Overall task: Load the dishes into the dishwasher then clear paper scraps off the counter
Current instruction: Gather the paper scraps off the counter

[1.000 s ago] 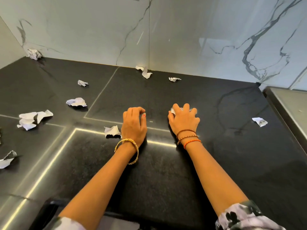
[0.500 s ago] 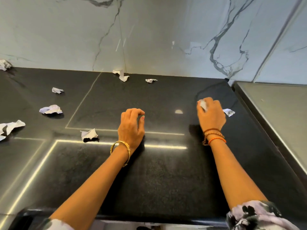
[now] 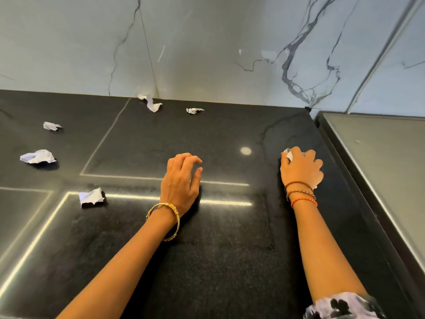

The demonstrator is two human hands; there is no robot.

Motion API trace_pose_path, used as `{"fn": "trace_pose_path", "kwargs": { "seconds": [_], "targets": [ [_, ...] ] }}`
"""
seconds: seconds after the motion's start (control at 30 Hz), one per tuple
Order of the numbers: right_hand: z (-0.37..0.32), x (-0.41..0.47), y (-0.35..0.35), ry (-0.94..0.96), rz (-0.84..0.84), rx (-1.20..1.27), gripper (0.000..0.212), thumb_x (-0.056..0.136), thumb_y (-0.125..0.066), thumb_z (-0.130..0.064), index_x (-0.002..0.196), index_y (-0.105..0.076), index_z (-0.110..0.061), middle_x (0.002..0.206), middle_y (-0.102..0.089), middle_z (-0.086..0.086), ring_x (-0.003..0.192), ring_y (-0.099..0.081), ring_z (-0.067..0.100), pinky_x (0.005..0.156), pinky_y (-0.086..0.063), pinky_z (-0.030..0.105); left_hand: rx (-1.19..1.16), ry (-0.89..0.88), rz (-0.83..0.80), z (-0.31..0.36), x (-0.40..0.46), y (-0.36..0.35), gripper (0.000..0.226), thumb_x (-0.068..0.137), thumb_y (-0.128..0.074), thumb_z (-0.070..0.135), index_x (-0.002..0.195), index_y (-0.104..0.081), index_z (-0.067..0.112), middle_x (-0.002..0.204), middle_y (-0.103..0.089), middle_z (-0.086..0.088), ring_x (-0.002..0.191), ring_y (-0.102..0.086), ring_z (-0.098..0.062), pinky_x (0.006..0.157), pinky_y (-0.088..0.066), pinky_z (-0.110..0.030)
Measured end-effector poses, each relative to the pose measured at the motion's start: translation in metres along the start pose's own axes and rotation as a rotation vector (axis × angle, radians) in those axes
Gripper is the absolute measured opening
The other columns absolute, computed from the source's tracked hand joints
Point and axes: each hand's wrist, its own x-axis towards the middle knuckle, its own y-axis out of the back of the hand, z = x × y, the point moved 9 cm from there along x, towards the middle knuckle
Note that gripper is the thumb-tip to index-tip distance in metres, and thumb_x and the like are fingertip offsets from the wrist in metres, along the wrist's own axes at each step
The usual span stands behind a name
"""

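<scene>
Crumpled white paper scraps lie scattered on the black counter (image 3: 230, 238). My right hand (image 3: 301, 168) sits near the counter's right edge, fingers curled round paper scraps (image 3: 288, 154) that poke out by the thumb and under the heel. My left hand (image 3: 181, 178) hovers at the middle with loosely curled fingers and holds nothing. One scrap (image 3: 90, 196) lies left of my left hand. Two more scraps (image 3: 38, 156) (image 3: 51, 126) lie farther left, and two others (image 3: 150, 103) (image 3: 194, 110) rest by the back wall.
A marble wall (image 3: 207, 47) rises behind the counter. A lower grey surface (image 3: 379, 162) adjoins the counter's right edge. Bright light strips reflect off the counter.
My right hand has slid right and closed over the scrap near the counter's right edge. The left hand has stayed at the middle. The view has shifted right.
</scene>
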Motion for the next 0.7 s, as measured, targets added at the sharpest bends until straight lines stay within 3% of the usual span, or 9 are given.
{"fn": "trace_pose_path", "kwargs": {
  "seconds": [0.13,0.23,0.27,0.33,0.4,0.5,0.6,0.67,0.7],
  "targets": [
    [-0.036,-0.015,-0.003,0.231,-0.025,0.034,0.037,0.096,-0.042,-0.04,0.11,-0.06,-0.011,0.103,-0.057,0.019,0.089,-0.057,0.044,0.068,-0.045,0.04,-0.016,0.055,-0.014,-0.004,-0.002,-0.003,0.034,0.088,-0.037,0.027,0.097,-0.062,0.006,0.1,-0.057,-0.009,0.092,-0.042,-0.013,0.07,-0.037,-0.017],
    [-0.06,-0.037,-0.003,0.229,-0.07,0.173,0.035,0.092,-0.047,-0.042,0.08,-0.062,-0.014,0.081,-0.064,0.013,0.081,-0.059,0.037,0.066,-0.044,0.037,-0.211,0.14,-0.032,-0.01,-0.003,-0.002,0.03,0.089,-0.039,0.028,0.095,-0.06,0.009,0.096,-0.051,0.004,0.088,-0.045,-0.008,0.07,-0.035,-0.011],
    [-0.07,-0.046,-0.005,0.19,-0.111,0.339,0.038,0.091,-0.051,-0.041,0.066,-0.056,-0.013,0.066,-0.06,0.006,0.07,-0.056,0.03,0.062,-0.04,0.034,-0.314,0.205,-0.022,-0.013,-0.005,-0.001,0.022,0.09,-0.041,0.027,0.093,-0.059,0.014,0.093,-0.05,0.008,0.085,-0.048,-0.003,0.068,-0.038,-0.013],
    [-0.099,-0.069,-0.01,0.054,-0.227,0.983,0.041,0.09,-0.058,-0.028,0.053,-0.046,-0.018,0.046,-0.044,-0.007,0.047,-0.041,0.011,0.05,-0.032,0.028,-0.594,0.438,-0.015,-0.025,-0.014,-0.001,0.011,0.094,-0.045,0.02,0.089,-0.055,0.023,0.088,-0.052,0.009,0.076,-0.052,0.002,0.063,-0.044,-0.015],
    [-0.139,-0.096,-0.022,-0.21,-0.489,1.634,0.031,0.093,-0.052,-0.022,0.062,-0.049,-0.019,0.047,-0.041,-0.01,0.034,-0.028,0.002,0.037,-0.022,0.016,-0.952,0.772,-0.064,-0.033,-0.033,-0.009,0.02,0.099,-0.04,0.018,0.089,-0.056,0.023,0.088,-0.057,0.002,0.073,-0.055,-0.007,0.06,-0.047,-0.019],
    [-0.204,-0.133,-0.015,-0.435,-0.771,2.085,0.027,0.096,-0.042,-0.03,0.073,-0.048,-0.019,0.05,-0.043,-0.008,0.028,-0.024,0.001,0.03,-0.017,0.008,-1.411,1.191,-0.249,-0.025,-0.057,-0.017,0.05,0.097,-0.025,0.047,0.096,-0.061,0.012,0.095,-0.063,-0.008,0.083,-0.057,-0.018,0.072,-0.048,-0.029],
    [-0.234,-0.151,-0.002,-0.276,-0.728,1.947,0.024,0.096,-0.044,-0.027,0.077,-0.054,-0.019,0.056,-0.048,-0.007,0.037,-0.037,0.002,0.035,-0.027,0.013,-1.741,1.383,-0.258,-0.02,-0.062,-0.005,0.071,0.092,-0.019,0.061,0.111,-0.059,0.006,0.11,-0.062,-0.016,0.108,-0.055,-0.03,0.093,-0.04,-0.04],
    [-0.245,-0.157,0.006,0.065,-0.58,1.615,0.021,0.096,-0.047,-0.026,0.079,-0.06,-0.021,0.066,-0.056,-0.006,0.054,-0.05,0.003,0.049,-0.04,0.018,-1.893,1.418,-0.134,-0.029,-0.057,0.004,0.072,0.092,-0.023,0.061,0.122,-0.054,0.004,0.123,-0.056,-0.018,0.118,-0.05,-0.031,0.101,-0.035,-0.04],
    [-0.252,-0.162,0.01,0.263,-0.49,1.418,0.022,0.094,-0.048,-0.031,0.08,-0.063,-0.023,0.071,-0.06,-0.007,0.066,-0.056,0.007,0.06,-0.046,0.022,-1.933,1.427,-0.055,-0.036,-0.055,0.009,0.069,0.093,-0.025,0.058,0.119,-0.057,0.003,0.118,-0.059,-0.017,0.11,-0.056,-0.03,0.098,-0.04,-0.038]
  ]
}}
